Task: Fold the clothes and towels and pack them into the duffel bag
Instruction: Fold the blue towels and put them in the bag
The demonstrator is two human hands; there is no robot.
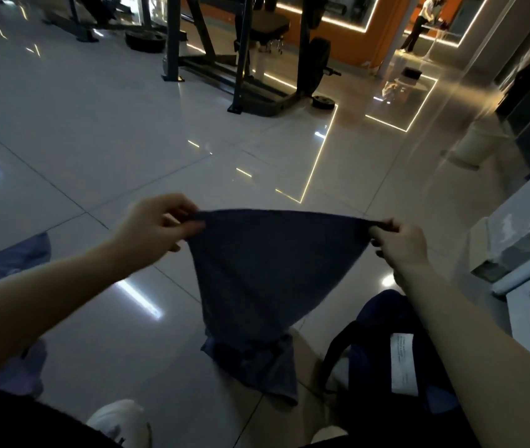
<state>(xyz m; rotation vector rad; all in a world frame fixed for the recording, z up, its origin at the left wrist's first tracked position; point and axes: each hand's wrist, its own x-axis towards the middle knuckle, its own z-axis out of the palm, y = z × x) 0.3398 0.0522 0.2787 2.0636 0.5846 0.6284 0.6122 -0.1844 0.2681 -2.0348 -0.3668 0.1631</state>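
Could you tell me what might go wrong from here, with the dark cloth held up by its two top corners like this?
1. The dark cloth hangs from pinches by the left hand and right hand at its corners only; a slip could drop it.
2. Its lower end looks bunched near the floor, so a fold may come out crooked.
3. The duffel bag sits low on the right, partly behind the right forearm; its strap could snag the cloth.
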